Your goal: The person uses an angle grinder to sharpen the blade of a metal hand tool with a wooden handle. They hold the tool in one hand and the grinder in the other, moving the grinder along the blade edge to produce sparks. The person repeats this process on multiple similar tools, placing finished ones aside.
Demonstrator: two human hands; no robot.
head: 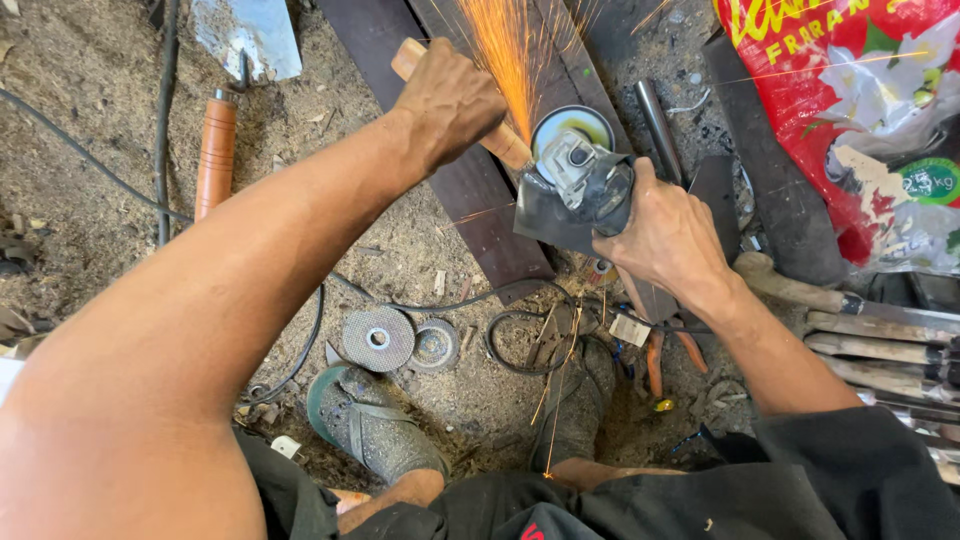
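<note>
Two hands close around the work at the middle of the view, above dusty ground strewn with scrap. Your left hand (447,100) is wrapped fully shut around a smooth, round wooden handle (505,145), which runs diagonally from upper left down to lower right, its lower end meeting the grinder. Your right hand (664,232) is clenched tight on the dark body of the angle grinder (575,195), so the tool sits between both hands, just right of the left fist and directly above the right. The grinder's long axis slants from your right hand up and leftward, its round disc end pointing away from you, and orange sparks (505,55) fan upward from it.

Beneath lies a long, flat, dark metal bar (470,200) running diagonally across the dirt. At upper right rests a shiny red printed sack (850,90). Nearer your sandalled feet lie two grey, gritty grinding discs (378,339), flat and circular, side by side, beside a looped black cable (515,340).
</note>
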